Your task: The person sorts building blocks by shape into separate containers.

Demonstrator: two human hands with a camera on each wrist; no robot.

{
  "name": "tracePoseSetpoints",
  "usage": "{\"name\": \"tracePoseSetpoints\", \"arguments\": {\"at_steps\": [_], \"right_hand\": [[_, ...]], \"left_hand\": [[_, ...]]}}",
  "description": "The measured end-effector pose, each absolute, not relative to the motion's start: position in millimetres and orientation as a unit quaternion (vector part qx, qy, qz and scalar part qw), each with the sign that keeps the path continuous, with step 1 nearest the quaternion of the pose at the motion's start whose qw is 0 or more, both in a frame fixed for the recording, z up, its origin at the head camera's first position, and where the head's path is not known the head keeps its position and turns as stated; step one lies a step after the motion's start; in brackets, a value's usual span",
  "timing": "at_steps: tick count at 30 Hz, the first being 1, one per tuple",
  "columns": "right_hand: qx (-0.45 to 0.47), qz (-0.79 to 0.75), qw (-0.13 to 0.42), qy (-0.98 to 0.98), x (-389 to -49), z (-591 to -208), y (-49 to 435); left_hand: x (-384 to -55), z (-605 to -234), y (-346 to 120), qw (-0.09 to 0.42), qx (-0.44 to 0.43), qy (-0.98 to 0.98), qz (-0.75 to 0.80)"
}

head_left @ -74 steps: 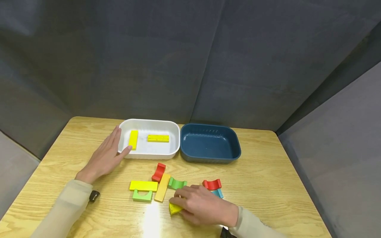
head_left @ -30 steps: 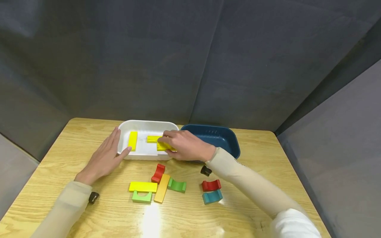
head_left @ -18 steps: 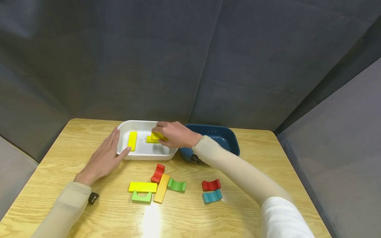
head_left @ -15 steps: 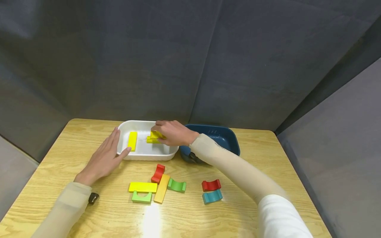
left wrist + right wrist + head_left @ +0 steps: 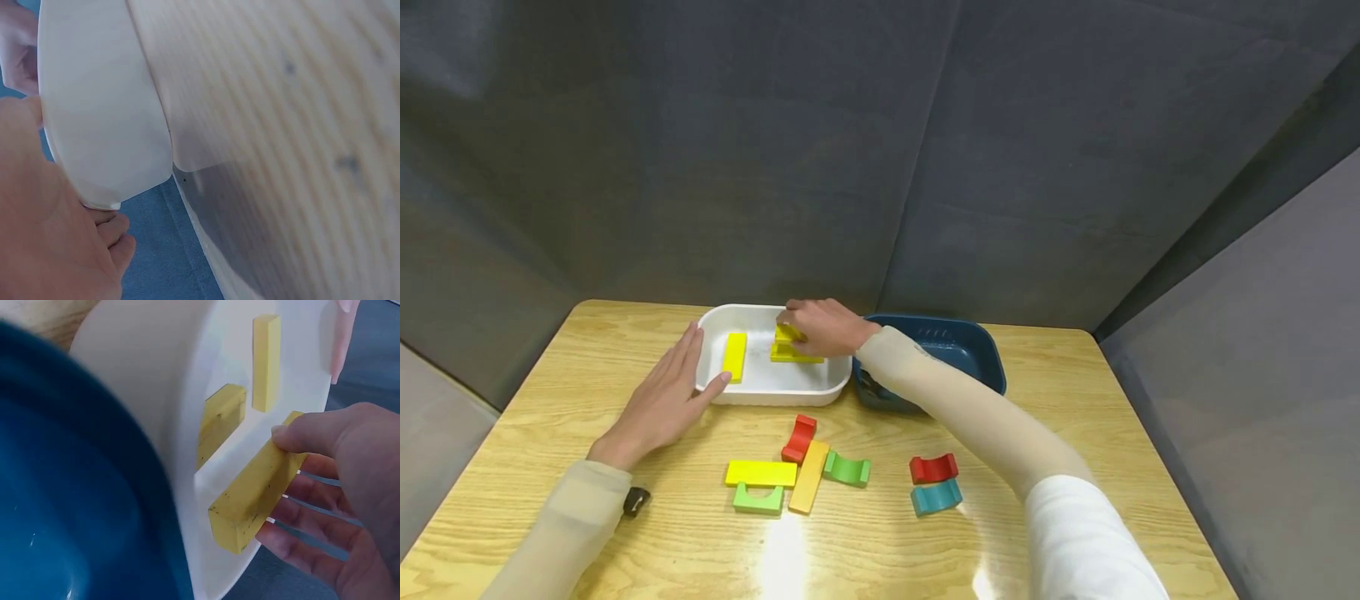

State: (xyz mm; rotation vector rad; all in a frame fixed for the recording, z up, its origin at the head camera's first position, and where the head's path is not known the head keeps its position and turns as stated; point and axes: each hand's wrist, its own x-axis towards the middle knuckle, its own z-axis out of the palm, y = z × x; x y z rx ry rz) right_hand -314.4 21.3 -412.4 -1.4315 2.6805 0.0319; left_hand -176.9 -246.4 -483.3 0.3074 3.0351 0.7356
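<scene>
My right hand (image 5: 829, 327) pinches a long yellow block (image 5: 256, 487) between thumb and fingers, over the back of the white plastic bin (image 5: 775, 397). Inside that bin lie two more yellow blocks. One yellow block (image 5: 799, 359) lies crosswise just in front of the held one; the other yellow block (image 5: 734, 358) points front to back at the left. My left hand (image 5: 658, 400) rests against the bin's left end, fingers straight along the outside and thumb at the front rim. The left wrist view shows that hand (image 5: 50, 225) at the white wall.
A dark blue bin (image 5: 955, 350) stands against the white one's right side, partly under my right forearm. On the wooden table in front lie a yellow block (image 5: 762, 473), an orange block (image 5: 809, 477), and red (image 5: 934, 468), green (image 5: 847, 470) and blue (image 5: 936, 497) arched blocks.
My right hand picked the yellow block off the table and carried it into the white bin, moving lately a little left and toward the back. The left hand has stayed put.
</scene>
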Motion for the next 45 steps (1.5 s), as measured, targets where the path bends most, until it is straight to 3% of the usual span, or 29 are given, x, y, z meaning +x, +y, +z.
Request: {"name": "tracePoseSetpoints", "arguments": {"at_steps": [26, 36, 45], "right_hand": [[-0.438, -0.005, 0.035, 0.898, -321, -413, 8], [-0.451, -0.018, 0.006, 0.893, -306, -393, 14], [-0.458, -0.026, 0.014, 0.889, -281, -377, 28]], "left_hand": [[-178, -484, -246, 0.003, 0.095, 0.968, 0.23], [-180, -484, -248, 0.004, 0.095, 0.969, 0.228], [-180, -484, -250, 0.008, 0.094, 0.969, 0.23]]}}
